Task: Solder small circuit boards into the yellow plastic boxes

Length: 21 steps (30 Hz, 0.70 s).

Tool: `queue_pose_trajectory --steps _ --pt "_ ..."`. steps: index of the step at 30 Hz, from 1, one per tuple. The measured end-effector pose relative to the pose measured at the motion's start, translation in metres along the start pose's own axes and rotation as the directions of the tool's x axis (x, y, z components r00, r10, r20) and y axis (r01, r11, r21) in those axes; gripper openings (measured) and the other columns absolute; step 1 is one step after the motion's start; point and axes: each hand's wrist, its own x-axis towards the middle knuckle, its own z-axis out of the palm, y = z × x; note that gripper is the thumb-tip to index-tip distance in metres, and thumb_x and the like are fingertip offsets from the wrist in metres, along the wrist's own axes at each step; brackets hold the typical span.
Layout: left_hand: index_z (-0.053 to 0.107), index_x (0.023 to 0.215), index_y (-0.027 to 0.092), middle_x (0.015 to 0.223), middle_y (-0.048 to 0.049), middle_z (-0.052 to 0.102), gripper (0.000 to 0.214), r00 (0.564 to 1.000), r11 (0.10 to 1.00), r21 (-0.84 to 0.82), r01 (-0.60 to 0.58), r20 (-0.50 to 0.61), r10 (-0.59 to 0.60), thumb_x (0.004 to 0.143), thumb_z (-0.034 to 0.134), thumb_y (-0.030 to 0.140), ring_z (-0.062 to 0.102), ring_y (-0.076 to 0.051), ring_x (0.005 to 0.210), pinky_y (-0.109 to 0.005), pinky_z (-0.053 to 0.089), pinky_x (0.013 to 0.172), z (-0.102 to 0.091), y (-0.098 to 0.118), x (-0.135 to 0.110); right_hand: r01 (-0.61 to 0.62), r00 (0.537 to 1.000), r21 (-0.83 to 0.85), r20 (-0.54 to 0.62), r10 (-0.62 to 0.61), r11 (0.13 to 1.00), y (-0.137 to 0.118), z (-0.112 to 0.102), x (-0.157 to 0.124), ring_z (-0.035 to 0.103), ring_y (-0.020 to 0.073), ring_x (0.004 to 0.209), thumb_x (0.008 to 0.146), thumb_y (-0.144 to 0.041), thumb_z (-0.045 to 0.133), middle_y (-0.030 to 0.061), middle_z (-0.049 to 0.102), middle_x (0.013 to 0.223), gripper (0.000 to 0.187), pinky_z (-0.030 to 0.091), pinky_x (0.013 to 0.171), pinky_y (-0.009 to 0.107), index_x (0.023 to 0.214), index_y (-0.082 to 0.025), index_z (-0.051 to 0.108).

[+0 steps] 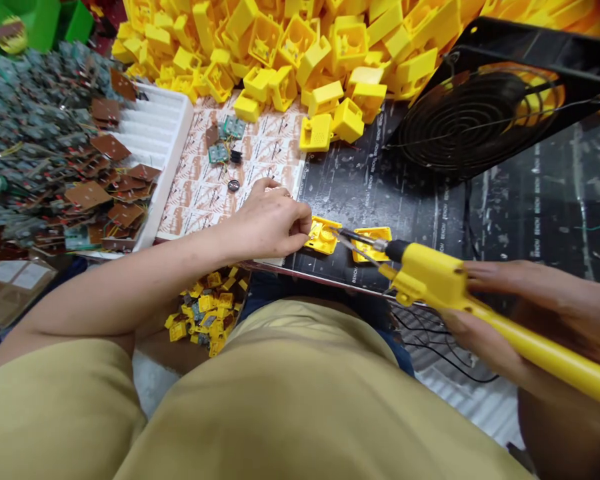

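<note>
My right hand (520,313) is wrapped round a yellow soldering gun (433,277), whose thin metal tip and a guide rod beside it point left. The tip is over the right side of a small open yellow plastic casing (323,237). My left hand (275,220) has its thumb and forefinger curled against that casing's left edge; the fingertips are partly hidden. A second yellow casing half (373,244) lies just to the right, under the gun's nozzle. Beyond my left hand are a round black part (233,185) and small green circuit boards (219,154) with wires.
A large heap of yellow casings (300,47) covers the back. A black fan (475,113) stands at the right rear. On the left, a white tray (180,127) carries piled circuit boards (45,133). Below the table edge is a container of yellow parts (213,307); cables (445,340) hang at right.
</note>
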Motion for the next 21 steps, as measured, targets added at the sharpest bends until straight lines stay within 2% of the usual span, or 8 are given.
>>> queue_pose_trajectory --steps 3,7,12,15,19,21 --pt "0.072 0.073 0.021 0.071 0.0020 0.073 0.013 0.997 1.000 0.029 -0.002 0.080 0.000 0.079 0.060 0.022 0.062 -0.016 0.076 -0.045 0.034 0.105 -0.008 0.003 0.008 0.160 0.984 0.121 0.057 -0.167 0.980 0.007 0.008 0.007 0.071 0.0136 0.062 0.090 -0.023 0.073 0.0042 0.075 0.082 0.039 0.058 0.056 0.020 0.128 -0.023 0.065" --pt "0.074 0.077 0.021 0.073 0.0013 0.073 0.011 0.982 0.992 0.124 0.017 0.183 -0.040 0.077 0.063 0.021 0.065 -0.018 0.079 -0.043 0.035 0.105 -0.016 0.008 0.018 0.213 0.973 0.147 0.060 -0.223 0.966 0.009 0.012 0.015 0.072 0.0123 0.071 0.092 -0.022 0.071 0.0023 0.072 0.077 0.009 0.061 0.069 0.021 0.098 -0.022 0.065" --pt "0.074 0.073 0.022 0.067 0.0023 0.071 0.010 0.980 0.990 0.139 -0.012 0.200 -0.016 0.074 0.064 0.020 0.064 -0.017 0.073 -0.041 0.040 0.100 -0.019 0.009 0.024 0.345 0.934 0.117 0.062 -0.353 0.931 0.003 0.012 0.031 0.071 0.0102 0.070 0.084 -0.016 0.080 0.0033 0.071 0.074 0.018 0.062 0.071 0.020 0.091 -0.018 0.063" --pt "0.073 0.072 0.022 0.065 0.0021 0.069 0.009 0.983 0.990 0.138 -0.021 0.186 -0.005 0.073 0.065 0.020 0.063 -0.017 0.072 -0.039 0.041 0.097 -0.019 0.010 0.025 0.431 0.897 0.094 0.067 -0.437 0.898 -0.004 0.011 0.041 0.070 0.0120 0.068 0.084 -0.017 0.079 0.0037 0.073 0.075 0.015 0.064 0.068 0.024 0.089 -0.018 0.064" --pt "0.076 0.077 0.022 0.069 0.0007 0.070 0.011 0.974 0.986 0.168 0.009 0.220 -0.046 0.075 0.066 0.020 0.066 -0.020 0.078 -0.041 0.041 0.099 -0.020 0.013 0.026 0.319 0.931 0.071 0.165 -0.326 0.945 -0.008 0.004 0.046 0.071 0.0138 0.073 0.084 -0.013 0.077 0.0045 0.073 0.079 0.016 0.063 0.071 0.028 0.090 -0.018 0.063" --pt "0.077 0.080 0.022 0.072 0.0001 0.071 0.013 0.969 0.982 0.190 0.010 0.239 -0.056 0.076 0.065 0.020 0.067 -0.021 0.082 -0.041 0.041 0.101 -0.021 0.014 0.026 0.346 0.921 0.087 0.160 -0.356 0.934 -0.005 -0.001 0.043 0.069 0.0118 0.070 0.080 -0.012 0.081 0.0023 0.071 0.077 0.022 0.060 0.068 0.023 0.092 -0.019 0.064"
